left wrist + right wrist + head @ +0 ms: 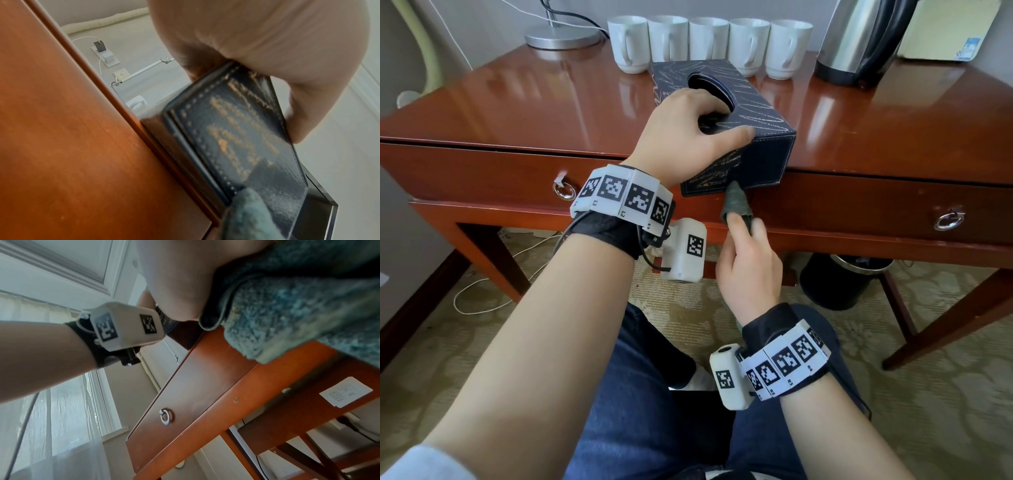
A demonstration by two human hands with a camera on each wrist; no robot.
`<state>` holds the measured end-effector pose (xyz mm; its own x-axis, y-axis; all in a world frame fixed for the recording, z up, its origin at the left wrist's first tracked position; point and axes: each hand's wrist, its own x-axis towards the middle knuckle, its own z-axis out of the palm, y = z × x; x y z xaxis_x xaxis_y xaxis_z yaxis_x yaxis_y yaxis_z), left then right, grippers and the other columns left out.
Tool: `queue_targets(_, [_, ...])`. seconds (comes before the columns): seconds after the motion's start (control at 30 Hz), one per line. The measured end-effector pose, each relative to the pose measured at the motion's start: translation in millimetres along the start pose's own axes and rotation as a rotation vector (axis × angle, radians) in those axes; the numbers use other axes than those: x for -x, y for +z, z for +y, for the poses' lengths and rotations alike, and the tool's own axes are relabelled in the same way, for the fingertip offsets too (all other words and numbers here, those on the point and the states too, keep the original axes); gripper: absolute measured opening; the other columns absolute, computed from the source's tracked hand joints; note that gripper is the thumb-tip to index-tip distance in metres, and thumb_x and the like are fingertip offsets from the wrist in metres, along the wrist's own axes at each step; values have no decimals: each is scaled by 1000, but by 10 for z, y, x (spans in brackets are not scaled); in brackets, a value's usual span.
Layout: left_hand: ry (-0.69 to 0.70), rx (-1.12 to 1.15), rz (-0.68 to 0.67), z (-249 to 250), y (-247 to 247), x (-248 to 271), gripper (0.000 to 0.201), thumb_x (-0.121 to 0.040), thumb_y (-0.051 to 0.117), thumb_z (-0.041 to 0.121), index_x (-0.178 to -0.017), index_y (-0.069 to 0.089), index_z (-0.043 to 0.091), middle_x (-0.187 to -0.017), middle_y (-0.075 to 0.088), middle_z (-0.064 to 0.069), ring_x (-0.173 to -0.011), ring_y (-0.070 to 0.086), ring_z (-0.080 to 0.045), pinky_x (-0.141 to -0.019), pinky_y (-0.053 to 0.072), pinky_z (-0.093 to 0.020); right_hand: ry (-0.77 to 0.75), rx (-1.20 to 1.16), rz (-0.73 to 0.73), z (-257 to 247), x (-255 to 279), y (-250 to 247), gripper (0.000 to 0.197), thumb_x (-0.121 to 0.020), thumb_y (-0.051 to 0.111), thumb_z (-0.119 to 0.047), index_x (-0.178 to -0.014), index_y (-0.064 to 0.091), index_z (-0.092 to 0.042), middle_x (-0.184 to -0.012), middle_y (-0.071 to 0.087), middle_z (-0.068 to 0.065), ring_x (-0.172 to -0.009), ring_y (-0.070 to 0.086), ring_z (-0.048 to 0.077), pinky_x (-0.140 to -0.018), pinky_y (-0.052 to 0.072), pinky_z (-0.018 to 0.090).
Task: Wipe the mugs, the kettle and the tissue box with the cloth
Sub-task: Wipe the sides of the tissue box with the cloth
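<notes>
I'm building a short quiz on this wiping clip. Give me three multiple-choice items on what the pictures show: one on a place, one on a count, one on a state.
1. Where is the tissue box?
A. On the floor
B. At the desk's front edge, sticking out past it
C. Behind the mugs

2. How many white mugs stand in the row?
A. Three
B. Five
C. Seven

3. What is the right hand doing?
A. Resting open on the desk
B. Gripping the kettle
C. Holding the cloth up to the box's near end

Answers:
1 B, the head view shows the box's near end hanging over the edge above the drawer front.
2 B, five mugs line the back of the desk.
3 C, the green cloth, wrapped over a finger, touches the box's end while the left hand grips the box's top.
</notes>
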<state>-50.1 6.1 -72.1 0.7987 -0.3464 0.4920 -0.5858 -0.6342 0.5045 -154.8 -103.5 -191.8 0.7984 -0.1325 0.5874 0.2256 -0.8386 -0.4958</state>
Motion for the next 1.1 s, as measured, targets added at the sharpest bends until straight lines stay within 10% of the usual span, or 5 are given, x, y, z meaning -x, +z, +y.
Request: queue_targets(1.1, [20,-16,-8,-28,30,-45,78,-71,47,74,-114,70,13,-113,66,3,-109,58,-14,-85,35,-20,-72,-30,33,-54,-76,-5,43,-83,33,-16,-112,63,-6,-89,55,17,-50,46,27,-49,28,25])
